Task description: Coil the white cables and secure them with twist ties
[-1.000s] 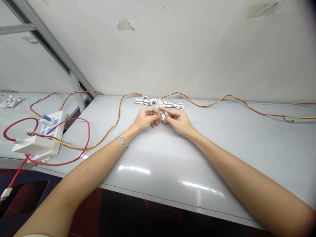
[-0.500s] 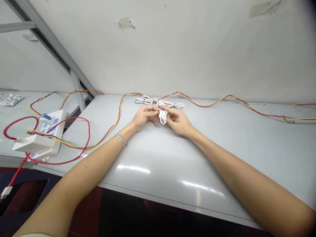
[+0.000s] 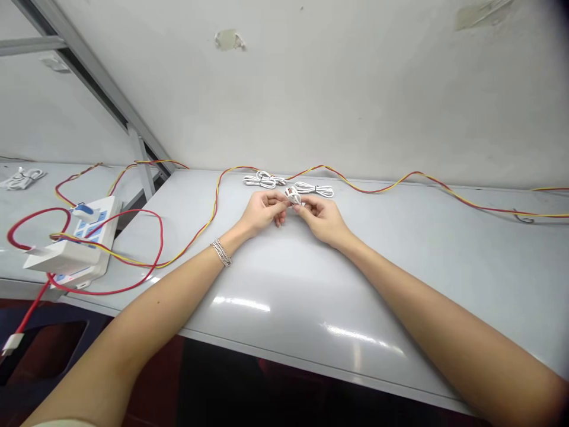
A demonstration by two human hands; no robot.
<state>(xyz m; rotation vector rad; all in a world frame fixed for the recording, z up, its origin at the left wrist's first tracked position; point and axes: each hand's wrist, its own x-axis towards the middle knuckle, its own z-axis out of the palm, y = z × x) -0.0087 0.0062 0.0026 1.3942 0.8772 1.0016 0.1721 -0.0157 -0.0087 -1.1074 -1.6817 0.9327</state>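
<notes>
Held thing: a small white cable bundle (image 3: 292, 196), pinched in the air just above the surface, between both hands; the hands hide much of it, and its exact shape and any plug end are hard to make out.
Left hand: the left hand (image 3: 263, 212) is closed to a pinch on the bundle's near left side, palm turned inward.
Right hand: the right hand (image 3: 322, 219) is also closed to a pinch, gripping the bundle from the other side.
Left wrist: a silver chain bracelet (image 3: 221, 253) sits around it.
Just beyond the hands: two coiled white cables (image 3: 260, 181) (image 3: 313, 190) lie side by side on the surface (image 3: 400, 261), each bound with a dark tie.
Behind them: a red-and-yellow twin wire (image 3: 471, 206) snakes along the back edge, near the wall.
Left side: a white power strip (image 3: 95, 231) with blue markings lies under looped red cable (image 3: 160, 249), and a white block (image 3: 57, 258) rests on it; a blue plug (image 3: 83, 212) sits at its far end.
Far left: another coiled white cable (image 3: 22, 179) lies on a second surface (image 3: 48, 190), small and partly cut off by the frame edge.
</notes>
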